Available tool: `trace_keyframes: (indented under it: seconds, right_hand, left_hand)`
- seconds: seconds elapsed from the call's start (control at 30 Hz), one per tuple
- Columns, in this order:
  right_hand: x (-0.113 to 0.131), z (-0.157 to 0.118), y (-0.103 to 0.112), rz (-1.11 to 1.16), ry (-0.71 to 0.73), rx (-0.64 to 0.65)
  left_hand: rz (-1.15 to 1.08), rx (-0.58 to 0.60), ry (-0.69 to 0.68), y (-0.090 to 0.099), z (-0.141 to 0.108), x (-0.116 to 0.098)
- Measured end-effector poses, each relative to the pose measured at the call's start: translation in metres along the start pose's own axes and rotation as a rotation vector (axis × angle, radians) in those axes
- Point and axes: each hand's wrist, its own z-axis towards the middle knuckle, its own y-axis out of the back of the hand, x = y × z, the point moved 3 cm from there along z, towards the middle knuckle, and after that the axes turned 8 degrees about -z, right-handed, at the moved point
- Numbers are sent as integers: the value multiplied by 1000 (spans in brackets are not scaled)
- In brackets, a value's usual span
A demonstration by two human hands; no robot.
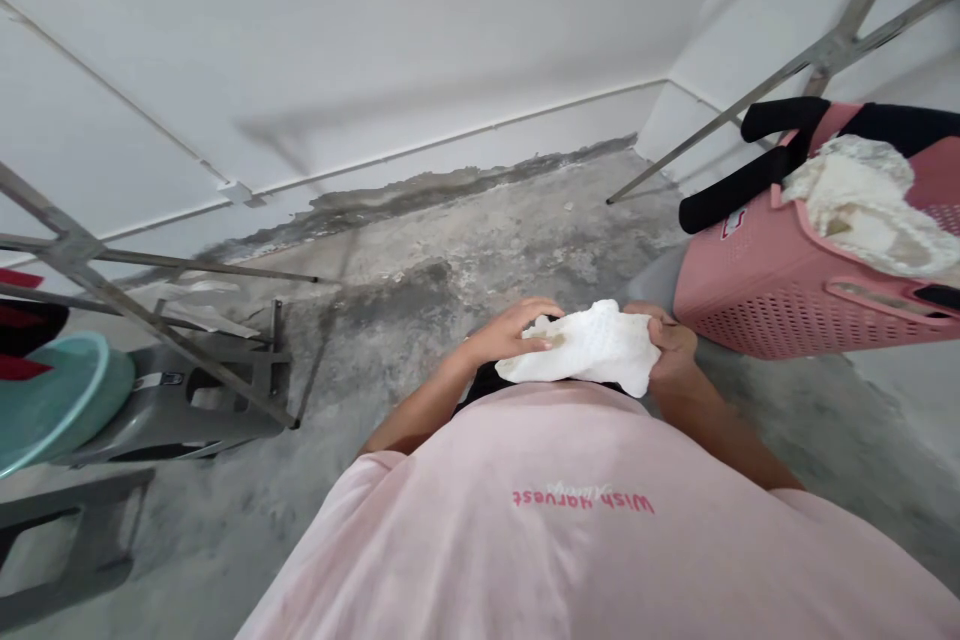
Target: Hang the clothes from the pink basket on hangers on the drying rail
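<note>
At my waist, a crumpled white cloth (592, 345) with a brownish patch near its left end is stretched between my two hands. My left hand (514, 332) grips the left end, thumb on the near side and fingers on the far side. On the right end, my right hand (671, 345) is closed with its fingers bunched around the cloth's edge. To the right stands a pink perforated laundry basket (750, 280). Over its rim lies a heap of white fabric (862, 205), also with a brownish mark, beside black and pink clothing (750, 170).
Metal rack legs (135, 310) stand on the left, and another metal frame (795, 70) rises at the right. A turquoise basin (105, 390) sits on a grey plastic stool (187, 410); a second stool (82, 540) is nearer. Rough concrete floor (360, 370) meets a white wall.
</note>
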Motion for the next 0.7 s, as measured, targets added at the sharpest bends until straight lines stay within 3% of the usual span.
trace_keyframes:
  seconds: [0.13,0.23,0.37,0.5,0.7]
  right_hand:
    - [2,-3,-13,60,21,223]
    - [8,-6,-7,112,107,267]
    - [22,-11,13,225,307,219]
    - [30,-12,27,224,340,163]
    - [28,-8,37,101,271,-84]
  left_hand:
    - [-76,42,14,-23,17,-1]
    - [-92,76,131,-26,20,10]
    - [-45,66,318,-11,10,29]
    - [-32,33,425,8,-9,33]
    - [-56,-120,346,25,-25,20]
